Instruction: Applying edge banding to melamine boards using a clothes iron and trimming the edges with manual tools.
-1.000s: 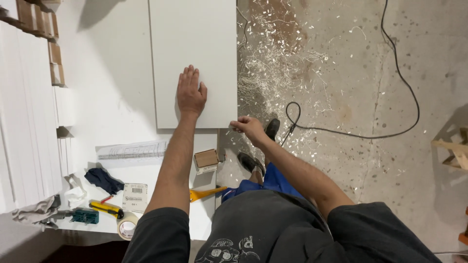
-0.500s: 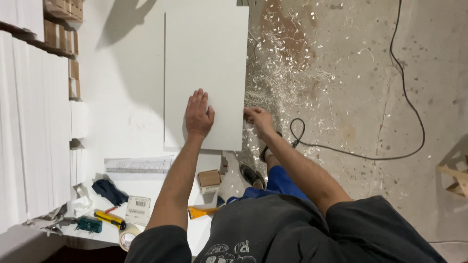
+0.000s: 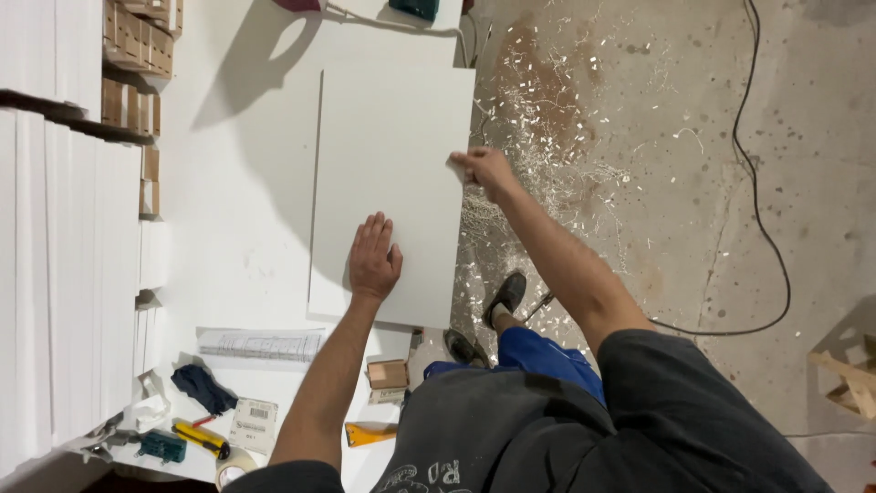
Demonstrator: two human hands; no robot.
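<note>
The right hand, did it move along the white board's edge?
Yes. The right hand slid up the white board's right edge, away from the shoe.

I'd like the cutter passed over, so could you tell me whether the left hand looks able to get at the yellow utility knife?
Probably yes: the left hand lies flat on the white panel, holding nothing, and the yellow utility knife lies uncovered on the table beside that forearm.

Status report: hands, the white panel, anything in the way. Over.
Left hand flat on white panel. Right hand gripping panel's right edge. Panel lies flat on white bench, overhanging its right side. Nothing on the panel; black cable on floor, apart.
</note>
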